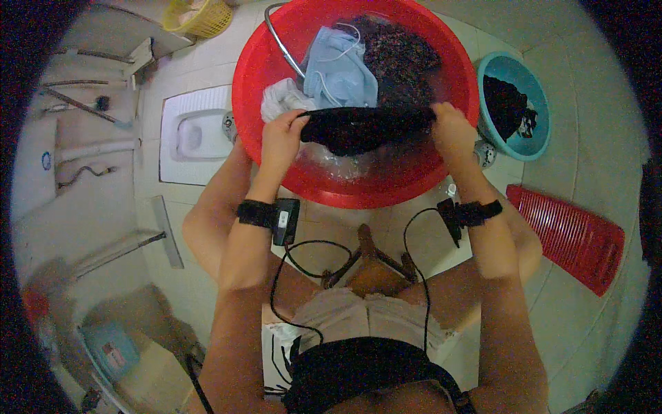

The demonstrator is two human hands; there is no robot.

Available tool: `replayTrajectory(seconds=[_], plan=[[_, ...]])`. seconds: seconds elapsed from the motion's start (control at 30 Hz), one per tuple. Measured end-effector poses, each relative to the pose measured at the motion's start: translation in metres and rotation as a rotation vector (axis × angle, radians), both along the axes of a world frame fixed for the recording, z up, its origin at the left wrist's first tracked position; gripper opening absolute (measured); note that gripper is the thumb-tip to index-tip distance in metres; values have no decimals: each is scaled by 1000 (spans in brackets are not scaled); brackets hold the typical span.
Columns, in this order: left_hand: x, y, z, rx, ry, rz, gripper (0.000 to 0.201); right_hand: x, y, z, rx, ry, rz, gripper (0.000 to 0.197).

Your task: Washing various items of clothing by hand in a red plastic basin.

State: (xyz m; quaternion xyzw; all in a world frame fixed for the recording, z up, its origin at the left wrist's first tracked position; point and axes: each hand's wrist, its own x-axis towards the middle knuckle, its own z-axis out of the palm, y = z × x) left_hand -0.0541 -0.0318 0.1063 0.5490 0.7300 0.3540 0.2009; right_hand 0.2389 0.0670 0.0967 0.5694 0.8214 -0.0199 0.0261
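A black cloth garment (362, 130) is stretched sideways between my hands above the water of a large red basin (258, 162). My left hand (281, 138) is closed on its left end, thumb on top. The right end is gripped by my right hand (453, 131), near the basin's right rim. The garment's exact kind cannot be made out. Behind it in the basin lie a light blue piece of fabric (338, 65) with thin pale straps, a white bunched cloth (284, 96) and a dark speckled heap of cloth (403, 62). Bubbly water shows below the garment.
A metal hose (276, 38) curves into the basin. To the right stands a light blue basin (541, 131) with black clothes, and nearer a red washboard (569, 234). A squat toilet (196, 136) is at the left. Cables hang from my wristbands. A yellow basket (210, 19) stands far left.
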Motion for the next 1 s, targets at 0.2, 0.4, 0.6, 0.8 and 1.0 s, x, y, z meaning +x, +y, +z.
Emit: replayTrajectory(seconds=[0.2, 0.4, 0.6, 0.8, 1.0], plan=[[-1, -16, 27, 34, 251, -272, 25, 14, -22, -3, 125, 327, 122, 32], [-7, -42, -90, -294, 328, -725, 27, 33, -44, -128, -421, 123, 299, 35], [23, -6, -170, -285, 240, -429, 47, -22, -29, -188, -385, 304, 233, 36], [58, 25, -192, -978, 328, -261, 79, -51, -35, -226, -203, -18, 158, 52], [11, 0, -228, -662, 607, -257, 41, -65, 0, -222, -727, -102, 151, 47]])
